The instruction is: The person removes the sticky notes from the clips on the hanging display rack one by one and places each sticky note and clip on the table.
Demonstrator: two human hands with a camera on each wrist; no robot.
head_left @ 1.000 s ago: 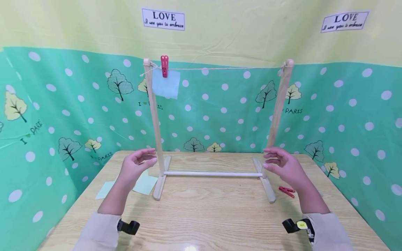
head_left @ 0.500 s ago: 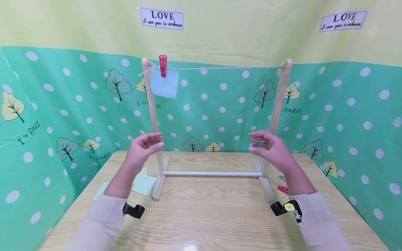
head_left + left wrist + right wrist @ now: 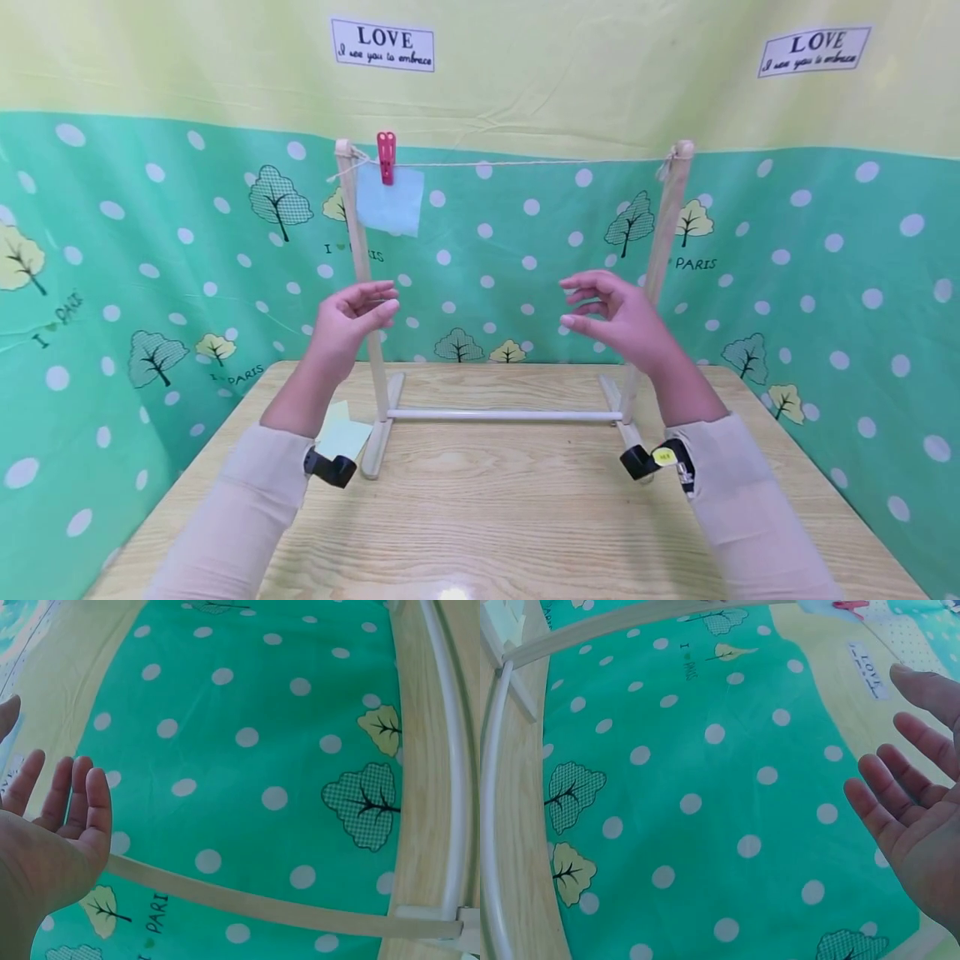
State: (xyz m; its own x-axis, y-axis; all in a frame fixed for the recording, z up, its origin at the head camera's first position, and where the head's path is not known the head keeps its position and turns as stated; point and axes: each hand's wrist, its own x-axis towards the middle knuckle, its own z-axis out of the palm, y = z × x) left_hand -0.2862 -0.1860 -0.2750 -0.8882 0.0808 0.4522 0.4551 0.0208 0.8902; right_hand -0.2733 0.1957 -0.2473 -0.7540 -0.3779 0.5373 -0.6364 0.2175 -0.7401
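My left hand (image 3: 347,325) is raised in front of the left wooden post (image 3: 358,242), its fingers loosely bent and nothing in them. Opposite it, my right hand (image 3: 618,315) hangs in the air near the right post (image 3: 670,208), likewise holding nothing. Both palms, bare in the wrist views, face inward. A string (image 3: 525,162) runs between the post tops. On its left end a red clothespin (image 3: 386,158) clips a light blue sheet of paper (image 3: 392,202). That same clothespin (image 3: 851,607) shows at the top of the right wrist view.
A white rod (image 3: 502,414) joins the posts near their feet on the wooden table (image 3: 480,517). Pale paper sheets (image 3: 345,435) lie beside the left foot, partly behind my left arm. A dotted green and yellow curtain (image 3: 510,225) surrounds the table.
Both hands have risen and moved inward from beside the posts. My right forearm now hides the red clothespin lying on the table. The hanging paper stays put.
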